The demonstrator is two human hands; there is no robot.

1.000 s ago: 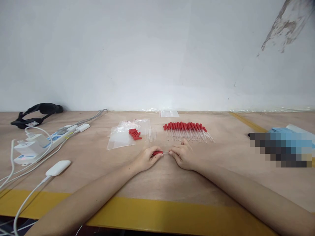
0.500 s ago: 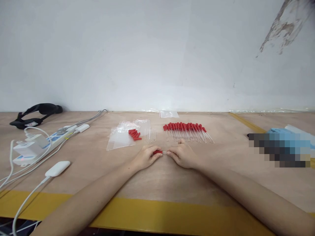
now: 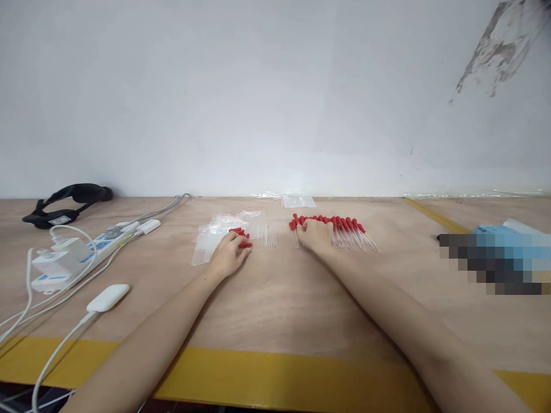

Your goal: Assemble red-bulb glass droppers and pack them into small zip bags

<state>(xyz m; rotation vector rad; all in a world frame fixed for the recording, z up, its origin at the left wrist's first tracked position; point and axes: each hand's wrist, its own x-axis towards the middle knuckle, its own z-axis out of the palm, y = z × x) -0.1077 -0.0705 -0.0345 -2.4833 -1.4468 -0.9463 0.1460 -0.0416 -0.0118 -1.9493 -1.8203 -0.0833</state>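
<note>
My left hand (image 3: 228, 253) is over the small pile of red rubber bulbs (image 3: 236, 230), with one red bulb (image 3: 245, 245) between its thumb and fingertips. To the right of it, thin clear glass tubes (image 3: 269, 240) lie side by side. My right hand (image 3: 316, 234) is at the left end of a row of red-bulbed glass droppers (image 3: 349, 232). Its fingers are closed at the dropper (image 3: 296, 228) on that end and hide part of the row.
Clear plastic bags (image 3: 206, 244) lie under and behind the bulbs, and another bag (image 3: 299, 202) is by the wall. A power strip (image 3: 103, 244) with cables, a white case (image 3: 108, 297) and a black strap (image 3: 69, 203) are at the left. A blue package (image 3: 495, 238) lies at the right.
My hands have separated from the dropper they held together in front. The left moved back-left to the loose bulbs; the right moved with the dropper to the row's left end.
</note>
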